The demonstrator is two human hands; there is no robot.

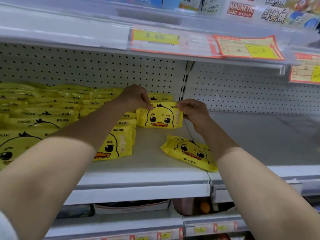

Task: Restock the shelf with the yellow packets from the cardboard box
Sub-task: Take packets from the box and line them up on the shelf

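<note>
- Head camera: my left hand (136, 98) and right hand (192, 110) pinch a yellow packet's (160, 116) top corners, upright on the shelf (147, 172).
- Next, I judge: seat it beside the row, then release.

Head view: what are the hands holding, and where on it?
One yellow duck packet, held upright: the left hand pinches its top left corner, the right hand pinches its top right corner.

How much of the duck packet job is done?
Stacked yellow duck packets already fill the left of the shelf. The left hand and right hand pinch one upright packet by its top corners. A loose packet lies flat near the front, not yet stood up. The cardboard box is out of view.
</note>
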